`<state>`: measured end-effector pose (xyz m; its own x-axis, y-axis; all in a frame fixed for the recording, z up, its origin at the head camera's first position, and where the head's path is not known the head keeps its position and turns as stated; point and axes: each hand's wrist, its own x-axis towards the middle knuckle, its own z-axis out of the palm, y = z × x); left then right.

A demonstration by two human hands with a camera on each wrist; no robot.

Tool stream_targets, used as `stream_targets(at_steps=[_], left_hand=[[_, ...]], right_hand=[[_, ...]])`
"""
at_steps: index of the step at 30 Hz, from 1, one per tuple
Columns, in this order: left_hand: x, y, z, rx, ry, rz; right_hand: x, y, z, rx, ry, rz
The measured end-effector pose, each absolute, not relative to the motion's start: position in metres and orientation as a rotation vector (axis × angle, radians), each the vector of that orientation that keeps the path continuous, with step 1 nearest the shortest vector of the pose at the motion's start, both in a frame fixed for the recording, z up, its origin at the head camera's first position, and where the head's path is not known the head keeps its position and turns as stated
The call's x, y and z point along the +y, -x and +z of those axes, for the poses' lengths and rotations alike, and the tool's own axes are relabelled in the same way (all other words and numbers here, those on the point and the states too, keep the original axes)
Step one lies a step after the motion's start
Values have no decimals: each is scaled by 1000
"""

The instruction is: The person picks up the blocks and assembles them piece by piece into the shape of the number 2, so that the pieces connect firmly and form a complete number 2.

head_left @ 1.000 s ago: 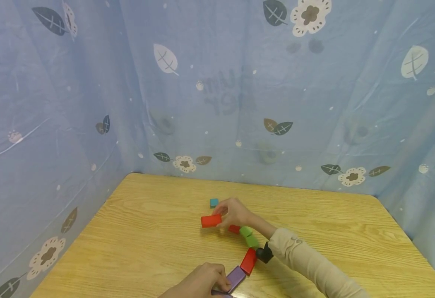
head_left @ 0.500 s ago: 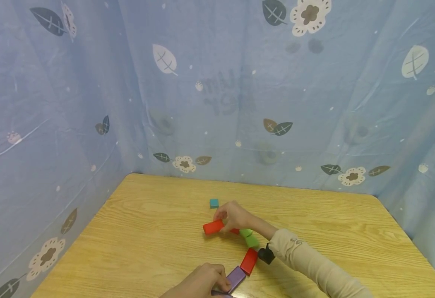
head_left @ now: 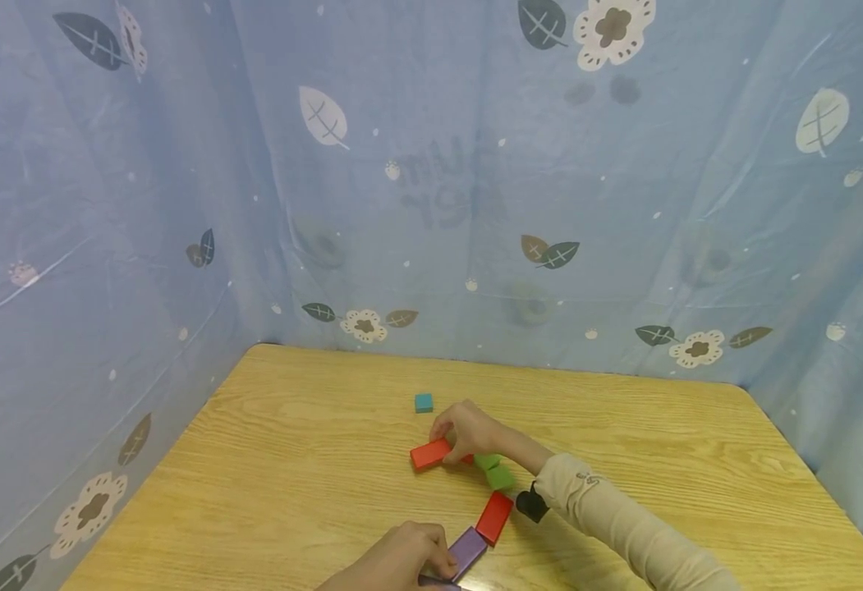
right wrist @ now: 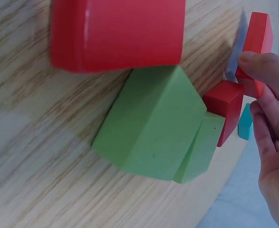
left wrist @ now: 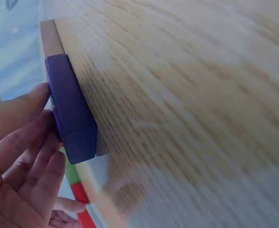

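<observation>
My right hand (head_left: 468, 428) pinches a red block (head_left: 429, 455) between thumb and fingers; in the right wrist view its end is close to a second red block (right wrist: 225, 102). Two green blocks (right wrist: 149, 123) follow that second one, touching each other. Farther toward me lies another red block (head_left: 494, 517), end to end with a purple block (head_left: 468, 552). At the near edge of the view, my left hand (head_left: 409, 556) holds a darker purple block (left wrist: 72, 104) with thumb and fingertips. Part of that block is hidden under the hand in the head view.
A small teal block (head_left: 424, 403) lies beyond my right hand. A plain wooden block (left wrist: 51, 37) adjoins the purple one in the left wrist view. A black object (head_left: 531, 504) sits against my right sleeve. Blue patterned curtains (head_left: 431, 205) enclose the wooden table (head_left: 291, 460).
My right hand has brought the red block down and slightly right, closer to the second red block, and its angle has turned a little. The left hand stays in place.
</observation>
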<state>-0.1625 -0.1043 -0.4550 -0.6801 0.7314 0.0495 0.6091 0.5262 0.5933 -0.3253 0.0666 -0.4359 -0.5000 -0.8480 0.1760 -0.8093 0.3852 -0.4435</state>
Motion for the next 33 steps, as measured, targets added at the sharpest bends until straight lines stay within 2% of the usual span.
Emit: stream_targets(at_steps=[33], left_hand=[[-105, 162, -453, 2571, -1162, 888]], right_hand=[[73, 330, -437, 2526, 1487, -700]])
